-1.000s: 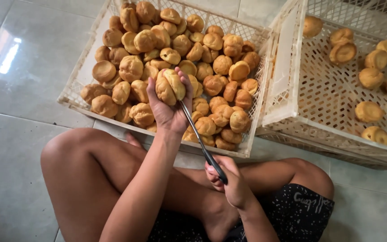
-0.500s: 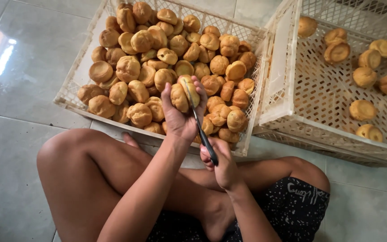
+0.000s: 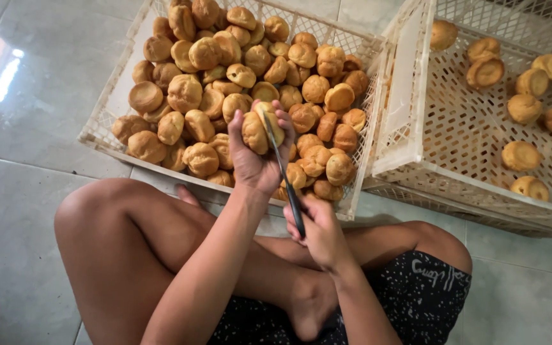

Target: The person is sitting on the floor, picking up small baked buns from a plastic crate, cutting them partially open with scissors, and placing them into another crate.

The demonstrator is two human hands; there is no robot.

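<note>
My left hand point(image 3: 255, 161) holds up a golden-brown round puff bun point(image 3: 258, 130) over the near edge of a white plastic crate point(image 3: 107, 110). My right hand point(image 3: 317, 231) grips the dark handle of a knife point(image 3: 283, 174), whose blade runs up into the bun, splitting it down the middle. The crate is heaped with several more buns point(image 3: 212, 70). I sit cross-legged on the floor, knees below both hands.
A second white lattice crate point(image 3: 455, 137) stands to the right, tilted, with several buns point(image 3: 522, 155) scattered in it. Glossy grey floor tiles point(image 3: 20, 96) lie to the left. My bare knee point(image 3: 107, 217) is at lower left, dark speckled shorts point(image 3: 416, 294) at lower right.
The bun in my left hand has come down and nearer to me. The knife blade has gone deeper into it, and my right hand has shifted slightly lower.
</note>
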